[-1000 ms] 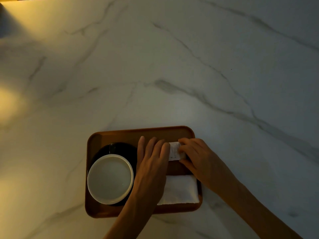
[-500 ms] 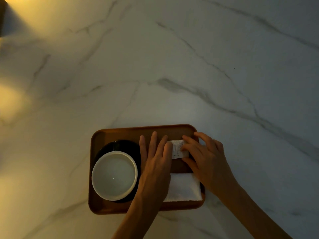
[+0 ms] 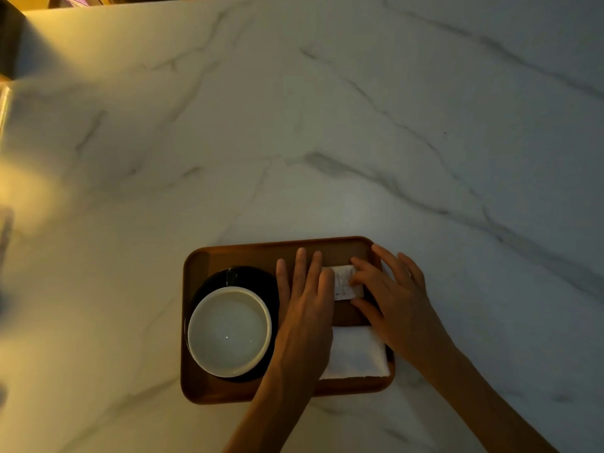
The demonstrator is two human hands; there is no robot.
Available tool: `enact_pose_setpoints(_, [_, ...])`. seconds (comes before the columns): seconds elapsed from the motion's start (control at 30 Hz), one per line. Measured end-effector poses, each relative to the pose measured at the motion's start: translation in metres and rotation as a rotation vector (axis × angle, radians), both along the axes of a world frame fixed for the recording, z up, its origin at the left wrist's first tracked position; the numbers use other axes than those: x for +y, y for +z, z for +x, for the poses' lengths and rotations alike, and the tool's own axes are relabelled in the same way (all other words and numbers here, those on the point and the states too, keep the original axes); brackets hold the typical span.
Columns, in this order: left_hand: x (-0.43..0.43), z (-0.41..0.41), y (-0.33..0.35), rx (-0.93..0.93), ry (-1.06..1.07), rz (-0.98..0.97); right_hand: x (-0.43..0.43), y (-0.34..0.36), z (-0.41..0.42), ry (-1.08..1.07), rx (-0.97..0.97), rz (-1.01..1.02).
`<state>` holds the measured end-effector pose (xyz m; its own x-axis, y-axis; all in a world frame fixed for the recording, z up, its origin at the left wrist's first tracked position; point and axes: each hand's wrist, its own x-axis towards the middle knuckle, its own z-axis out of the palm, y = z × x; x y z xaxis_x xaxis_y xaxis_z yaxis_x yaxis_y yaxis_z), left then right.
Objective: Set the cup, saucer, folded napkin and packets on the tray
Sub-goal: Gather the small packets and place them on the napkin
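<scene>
A brown wooden tray (image 3: 248, 255) lies on the marble counter. On its left half a white cup (image 3: 229, 331) stands on a dark saucer (image 3: 258, 276). A folded white napkin (image 3: 358, 354) lies at the tray's near right. Beyond the napkin lies a small white packet (image 3: 343, 282). My left hand (image 3: 305, 299) rests flat with its fingers extended, fingertips touching the packet's left edge. My right hand (image 3: 394, 295) has its fingers spread and presses on the packet's right side. Whether more packets lie under the hands is hidden.
The white veined marble counter (image 3: 327, 125) stretches far beyond and to the right of the tray. Warm light falls on its left part, where a blurred object (image 3: 5, 223) sits at the frame's edge. A dark edge (image 3: 9, 37) shows at the far left corner.
Both hands stay at the packet with only slight shifts. My right fingers have spread wider over the packet's right side. The cup, saucer and napkin have not moved on the tray.
</scene>
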<state>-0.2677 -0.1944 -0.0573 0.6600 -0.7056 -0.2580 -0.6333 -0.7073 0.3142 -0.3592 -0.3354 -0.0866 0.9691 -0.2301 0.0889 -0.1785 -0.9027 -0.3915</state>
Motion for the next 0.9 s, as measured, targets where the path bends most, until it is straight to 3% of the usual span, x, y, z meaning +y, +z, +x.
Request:
enact_pose_setpoints(0.27, [0.002, -0.004, 0.010, 0.065, 0.003, -0.049, 0.000, 0.009, -0.001, -0.040, 0.122, 0.058])
enact_pose_setpoints(0.37, [0.002, 0.000, 0.027, 0.114, -0.022, -0.152, 0.001, 0.024, 0.002, -0.140, 0.123, 0.096])
enact_pose_setpoints(0.47, [0.013, 0.010, 0.052, 0.134, 0.074, -0.363, 0.004, 0.043, 0.001, -0.391, 0.043, 0.365])
enact_pose_setpoints(0.53, [0.033, 0.023, 0.069, 0.141, 0.260, -0.489, 0.008, 0.056, -0.004, -0.623, -0.020, 0.606])
enact_pose_setpoints(0.6, [0.059, 0.041, 0.077, 0.142, 0.461, -0.544, 0.014, 0.059, -0.009, -0.748, 0.045, 0.730])
enact_pose_setpoints(0.7, [0.108, 0.067, 0.070, 0.147, 0.742, -0.461, 0.028, 0.054, -0.014, -0.878, 0.194, 0.909])
enact_pose_setpoints(0.77, [0.138, 0.074, 0.056, 0.279, 0.889, -0.291, 0.040, 0.054, -0.018, -0.945, 0.209, 1.068])
enact_pose_setpoints(0.83, [0.155, 0.073, 0.046, 0.456, 0.953, -0.161, 0.050, 0.056, -0.021, -0.965, 0.215, 1.133])
enact_pose_setpoints(0.9, [0.160, 0.069, 0.042, 0.575, 0.918, -0.191, 0.056, 0.061, -0.021, -1.011, 0.179, 1.217])
